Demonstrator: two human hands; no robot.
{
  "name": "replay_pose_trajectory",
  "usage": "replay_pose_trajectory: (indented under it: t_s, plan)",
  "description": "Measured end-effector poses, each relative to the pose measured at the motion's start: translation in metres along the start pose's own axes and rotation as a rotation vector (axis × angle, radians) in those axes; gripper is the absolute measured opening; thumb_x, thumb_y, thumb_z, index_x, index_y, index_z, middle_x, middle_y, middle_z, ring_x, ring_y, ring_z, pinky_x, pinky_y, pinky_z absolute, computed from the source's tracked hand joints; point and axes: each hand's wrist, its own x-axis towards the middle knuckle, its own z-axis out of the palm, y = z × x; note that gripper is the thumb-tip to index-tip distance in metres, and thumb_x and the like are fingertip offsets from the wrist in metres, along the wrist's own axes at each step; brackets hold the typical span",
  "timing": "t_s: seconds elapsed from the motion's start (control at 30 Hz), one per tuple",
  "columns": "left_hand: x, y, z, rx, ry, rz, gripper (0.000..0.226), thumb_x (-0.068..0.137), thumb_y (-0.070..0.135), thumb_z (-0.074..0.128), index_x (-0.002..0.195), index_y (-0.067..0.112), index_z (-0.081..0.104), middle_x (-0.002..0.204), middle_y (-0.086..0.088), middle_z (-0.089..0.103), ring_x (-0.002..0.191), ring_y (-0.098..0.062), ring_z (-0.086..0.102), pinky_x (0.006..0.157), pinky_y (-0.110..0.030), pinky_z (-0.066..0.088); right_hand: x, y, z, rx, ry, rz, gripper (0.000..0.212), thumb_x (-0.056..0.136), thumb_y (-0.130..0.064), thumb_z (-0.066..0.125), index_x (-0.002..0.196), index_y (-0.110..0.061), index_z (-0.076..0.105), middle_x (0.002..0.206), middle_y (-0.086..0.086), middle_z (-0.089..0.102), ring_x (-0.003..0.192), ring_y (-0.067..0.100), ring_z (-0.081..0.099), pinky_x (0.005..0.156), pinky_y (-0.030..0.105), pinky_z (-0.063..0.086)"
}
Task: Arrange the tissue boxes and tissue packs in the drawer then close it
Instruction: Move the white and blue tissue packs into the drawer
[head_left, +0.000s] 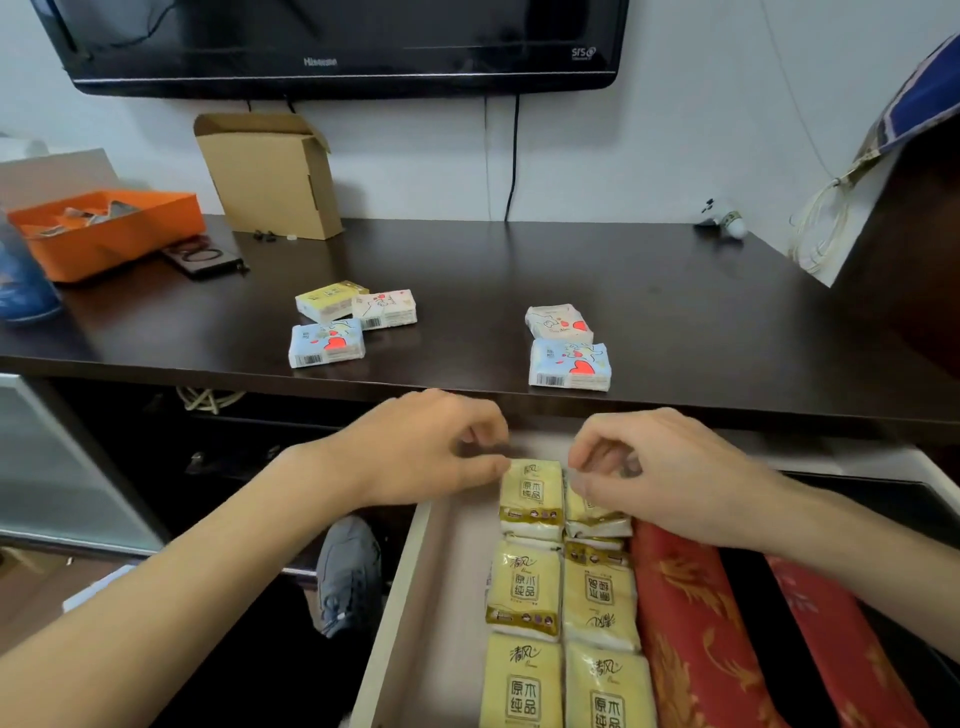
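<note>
The drawer (400, 597) stands pulled out below the dark countertop (675, 312). Yellow tissue packs lie in it in two columns, and two red patterned tissue boxes (691, 623) lie to their right. My left hand (426, 447) pinches the far edge of the rear left yellow pack (532, 501). My right hand (670, 478) curls over the rear right yellow pack (597, 517) and hides its far end. On the countertop lie three small packs on the left (327, 343) and two on the right (570, 365).
An orange tray (109, 234), a cardboard box (270, 176) and a phone (205, 257) sit at the back left of the countertop. A television (337, 47) hangs on the wall above. A grey shoe (348, 571) lies on the floor left of the drawer.
</note>
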Motion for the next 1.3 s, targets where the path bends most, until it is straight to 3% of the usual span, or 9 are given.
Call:
replay_pose_trajectory:
  t_s: [0.1, 0.23, 0.33, 0.5, 0.73, 0.87, 1.0, 1.17, 1.3]
  plan:
    - [-0.017, -0.018, -0.028, -0.196, 0.141, -0.072, 0.020, 0.090, 0.048, 0.058, 0.101, 0.035, 0.069, 0.094, 0.018, 0.072, 0.091, 0.002, 0.066, 0.080, -0.033, 0.056, 0.017, -0.019, -0.012, 0.170, 0.078, -0.069, 0.004, 0.085, -0.037, 0.069, 0.085, -0.035, 0.073, 0.086, -0.021, 0.076, 0.079, 0.000, 0.071, 0.071, 0.019, 0.055]
    - [-0.026, -0.057, -0.049, -0.288, 0.451, -0.247, 0.013, 0.092, 0.035, 0.061, 0.092, 0.031, 0.073, 0.091, 0.017, 0.073, 0.088, 0.001, 0.067, 0.083, -0.030, 0.055, 0.066, -0.046, -0.020, 0.206, 0.159, -0.144, 0.009, 0.089, -0.029, 0.071, 0.082, -0.035, 0.073, 0.082, -0.016, 0.075, 0.075, 0.002, 0.069, 0.067, 0.013, 0.049]
    - [-0.014, -0.089, -0.061, -0.230, 0.618, -0.361, 0.014, 0.091, 0.029, 0.060, 0.090, 0.028, 0.073, 0.091, 0.014, 0.073, 0.086, -0.005, 0.068, 0.079, -0.034, 0.055, 0.112, -0.055, -0.022, 0.061, 0.200, -0.137, 0.006, 0.090, -0.034, 0.066, 0.092, -0.036, 0.071, 0.093, -0.017, 0.075, 0.089, 0.007, 0.069, 0.078, 0.033, 0.057]
    - [0.033, -0.144, -0.090, -0.064, 0.464, -0.483, 0.022, 0.086, 0.027, 0.064, 0.106, 0.022, 0.070, 0.108, 0.004, 0.062, 0.103, -0.019, 0.061, 0.082, -0.035, 0.048, 0.181, -0.071, -0.019, -0.183, 0.103, -0.119, 0.031, 0.096, -0.026, 0.060, 0.127, -0.027, 0.065, 0.132, -0.004, 0.065, 0.118, 0.021, 0.060, 0.093, 0.040, 0.050]
    - [0.070, -0.209, -0.092, -0.026, 0.151, -0.658, 0.038, 0.079, 0.035, 0.075, 0.112, 0.024, 0.061, 0.125, -0.006, 0.060, 0.107, -0.024, 0.057, 0.084, -0.035, 0.048, 0.258, -0.095, 0.009, -0.136, -0.026, -0.132, 0.055, 0.095, -0.023, 0.066, 0.148, -0.020, 0.051, 0.147, 0.004, 0.056, 0.129, 0.024, 0.053, 0.100, 0.043, 0.049]
    - [0.073, -0.220, -0.087, -0.103, 0.265, -0.688, 0.034, 0.073, 0.034, 0.080, 0.098, 0.027, 0.059, 0.115, -0.003, 0.064, 0.093, -0.019, 0.057, 0.067, -0.029, 0.043, 0.278, -0.094, 0.029, -0.155, -0.046, -0.134, 0.052, 0.093, -0.027, 0.066, 0.144, -0.024, 0.054, 0.141, 0.002, 0.059, 0.123, 0.023, 0.055, 0.093, 0.043, 0.052]
    - [0.069, -0.196, -0.094, -0.169, 0.416, -0.687, 0.036, 0.074, 0.034, 0.078, 0.100, 0.027, 0.056, 0.111, 0.000, 0.060, 0.091, -0.017, 0.055, 0.061, -0.027, 0.039, 0.265, -0.078, 0.019, -0.154, 0.107, -0.117, 0.054, 0.084, -0.042, 0.074, 0.133, -0.029, 0.058, 0.133, -0.004, 0.061, 0.121, 0.021, 0.055, 0.079, 0.039, 0.044]
    - [0.066, -0.121, -0.087, -0.263, 0.464, -0.521, 0.046, 0.077, 0.043, 0.067, 0.116, 0.027, 0.050, 0.114, 0.001, 0.047, 0.093, -0.022, 0.055, 0.068, -0.031, 0.040, 0.217, -0.038, -0.030, -0.061, 0.252, -0.013, 0.078, 0.080, -0.052, 0.066, 0.150, -0.030, 0.040, 0.138, 0.000, 0.052, 0.115, 0.025, 0.061, 0.089, 0.044, 0.053]
    - [0.077, -0.067, -0.059, -0.157, 0.384, -0.435, 0.053, 0.079, 0.050, 0.057, 0.128, 0.031, 0.049, 0.122, 0.001, 0.041, 0.091, -0.025, 0.053, 0.078, -0.036, 0.043, 0.172, 0.013, -0.064, -0.111, 0.278, 0.159, 0.071, 0.092, -0.053, 0.051, 0.157, -0.037, 0.028, 0.147, 0.006, 0.042, 0.113, 0.034, 0.062, 0.083, 0.043, 0.048]
